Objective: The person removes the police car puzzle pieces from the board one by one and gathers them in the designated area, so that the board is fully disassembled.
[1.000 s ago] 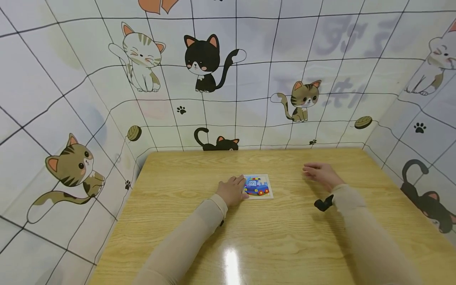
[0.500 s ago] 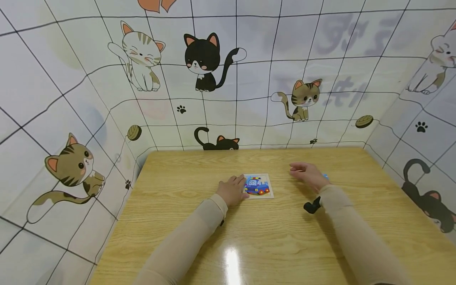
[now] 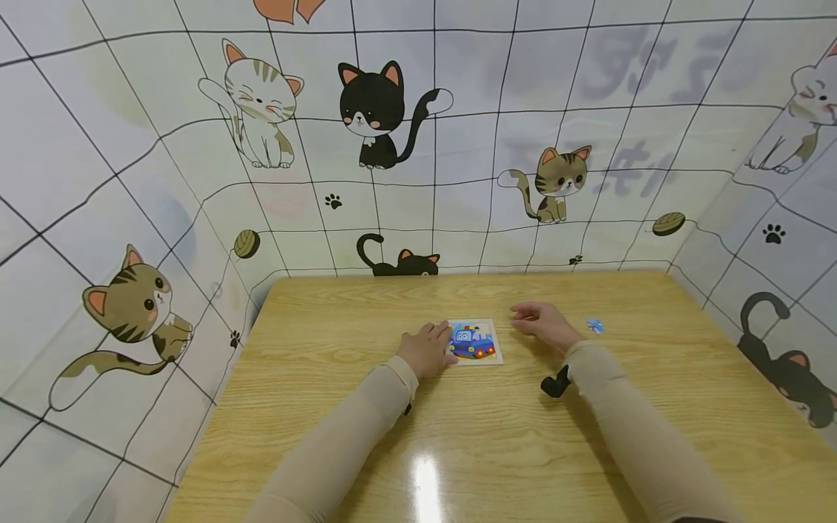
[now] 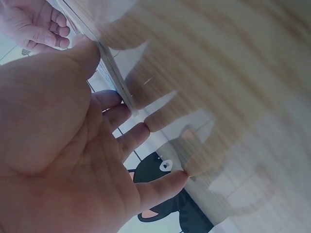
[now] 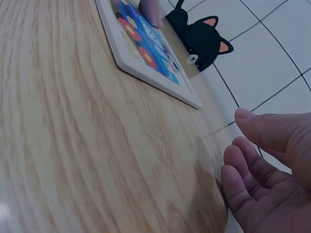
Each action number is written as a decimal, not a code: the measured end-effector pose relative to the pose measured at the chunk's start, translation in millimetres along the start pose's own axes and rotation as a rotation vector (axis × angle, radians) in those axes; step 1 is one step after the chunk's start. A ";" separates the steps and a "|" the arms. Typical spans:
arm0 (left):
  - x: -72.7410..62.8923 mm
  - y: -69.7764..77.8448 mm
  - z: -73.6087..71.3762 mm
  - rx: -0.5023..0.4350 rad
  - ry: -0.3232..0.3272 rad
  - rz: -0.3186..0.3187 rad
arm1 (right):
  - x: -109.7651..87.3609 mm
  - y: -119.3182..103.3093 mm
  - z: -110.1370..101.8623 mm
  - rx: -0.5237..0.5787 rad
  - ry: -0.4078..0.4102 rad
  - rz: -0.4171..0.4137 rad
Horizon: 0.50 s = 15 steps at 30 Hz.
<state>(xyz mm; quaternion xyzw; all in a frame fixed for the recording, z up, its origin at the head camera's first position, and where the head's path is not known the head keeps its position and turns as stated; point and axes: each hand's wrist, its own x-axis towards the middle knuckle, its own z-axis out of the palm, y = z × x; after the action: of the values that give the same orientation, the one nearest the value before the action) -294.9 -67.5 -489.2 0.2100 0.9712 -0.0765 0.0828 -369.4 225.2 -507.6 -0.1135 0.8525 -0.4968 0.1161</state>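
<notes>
A small jigsaw puzzle (image 3: 472,343) in a white frame lies flat on the wooden table, with a blue cartoon truck on it. A pale patch shows in its upper right part. My left hand (image 3: 425,351) rests at the frame's left side, fingers spread, thumb near the front corner. In the left wrist view, fingertips (image 4: 141,130) touch the table beside the frame's edge. To the right of the puzzle, my right hand (image 3: 546,325) hovers with loosely bent fingers. Its thumb (image 5: 265,127) stands apart from the fingers, and I see nothing between them.
A loose blue puzzle piece (image 3: 594,325) lies on the table (image 3: 366,312) to the right of my right hand. Behind and at both sides stands a white gridded sheet (image 3: 471,145) printed with cats. A black strap end (image 3: 556,382) hangs at my right wrist.
My right hand has moved left toward the puzzle, uncovering the loose blue puzzle piece on the table. My left hand and the puzzle have stayed in place.
</notes>
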 end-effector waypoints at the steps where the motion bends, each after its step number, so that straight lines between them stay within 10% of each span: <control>1: 0.0 0.0 0.0 -0.001 -0.001 0.000 | 0.6 -1.1 2.0 0.001 0.002 0.002; 15: 1.1 -0.2 0.5 -0.016 0.000 -0.002 | 9.4 -13.1 27.9 -0.050 0.011 -0.052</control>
<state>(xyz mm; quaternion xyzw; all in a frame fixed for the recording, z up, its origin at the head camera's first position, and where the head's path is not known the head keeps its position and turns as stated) -296.0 -67.3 -489.8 0.2083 0.9720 -0.0688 0.0844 -368.6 193.1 -510.4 -0.1356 0.8621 -0.4788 0.0955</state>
